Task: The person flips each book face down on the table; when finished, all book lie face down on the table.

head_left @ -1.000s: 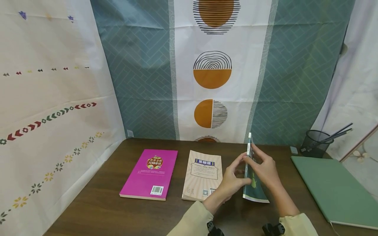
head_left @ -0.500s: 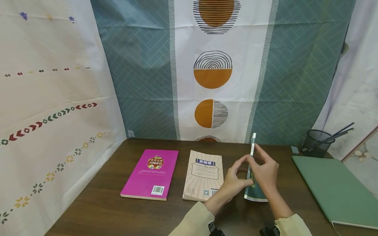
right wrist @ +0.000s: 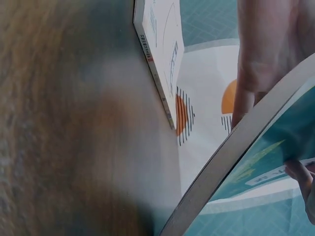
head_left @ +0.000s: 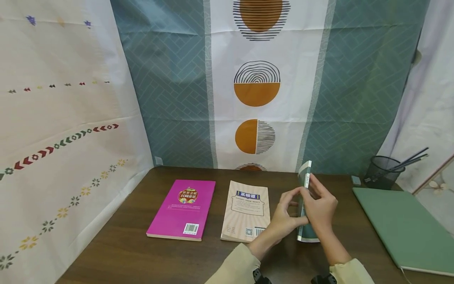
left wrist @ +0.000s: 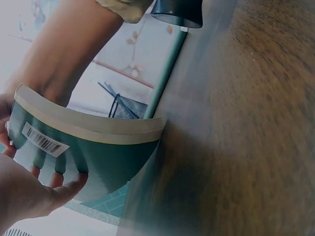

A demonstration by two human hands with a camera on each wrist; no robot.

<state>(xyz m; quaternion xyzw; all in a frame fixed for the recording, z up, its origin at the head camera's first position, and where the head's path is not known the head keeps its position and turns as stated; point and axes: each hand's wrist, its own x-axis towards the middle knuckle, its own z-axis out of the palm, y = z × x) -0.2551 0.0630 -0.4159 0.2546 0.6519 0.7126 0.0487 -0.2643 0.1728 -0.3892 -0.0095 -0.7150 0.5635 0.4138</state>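
A thin green paperback book [head_left: 304, 173] stands on edge on the table, its white-banded spine upward and its top leaning a little right. My left hand [head_left: 283, 217] holds it from the left, fingers spread over the back cover near a barcode label [left wrist: 45, 140] in the left wrist view. From the other side my right hand [head_left: 322, 207] grips it, with fingertips on the front cover in the right wrist view. Its page block [right wrist: 216, 157] bows in a curve there. Left of the hands lie a beige book [head_left: 244, 213] and a magenta book [head_left: 181, 211], both flat.
A large green hardcover [head_left: 404, 227] lies on the right of the brown table [head_left: 124, 244]. Behind it stand a black mesh pen cup [head_left: 383, 173] with several pens and a small grey item [head_left: 356, 180]. Patterned cloth [head_left: 191, 118] hangs along the back and sides.
The green book has tipped from leaning left, past upright, to leaning right; its left-hand cover now shows near the top. Both hands have shifted slightly right with it. The other books stayed put.
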